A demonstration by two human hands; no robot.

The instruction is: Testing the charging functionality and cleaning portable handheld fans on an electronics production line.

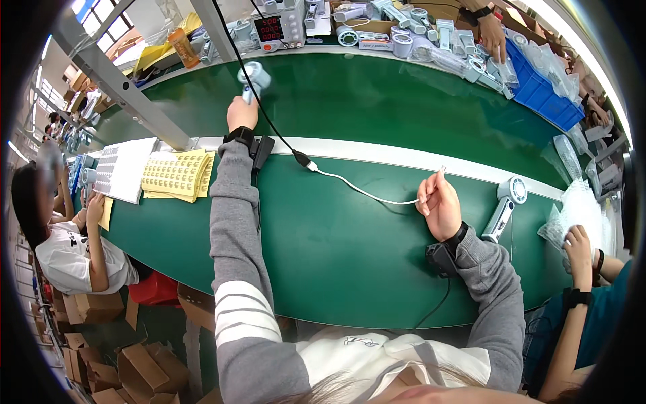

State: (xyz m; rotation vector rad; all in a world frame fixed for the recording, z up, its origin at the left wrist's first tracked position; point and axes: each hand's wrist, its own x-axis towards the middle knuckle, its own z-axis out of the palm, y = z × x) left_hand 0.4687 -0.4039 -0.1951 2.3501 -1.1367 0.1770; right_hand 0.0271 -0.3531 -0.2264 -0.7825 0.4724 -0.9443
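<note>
With my left arm stretched out across the bench, my left hand [242, 113] is closed round the handle of a light blue handheld fan [256, 73], its head slightly blurred. My right hand [441, 205] is raised over the green mat, pinching the end of a white charging cable [363, 194] between thumb and fingers. The small plug tip pokes up above the fingertips. At its other end the white cable joins a black cable [301, 158] that hangs down from above. A second handheld fan [499, 217] lies on the mat just right of my right hand.
A power supply [272, 28] stands at the back, with many fans and parts [437, 40] to its right. A blue crate [538, 87] holds plastic bags. Yellow sheets [176, 174] lie left beside a metal post [128, 87]. Co-workers' hands work at left, right and back right.
</note>
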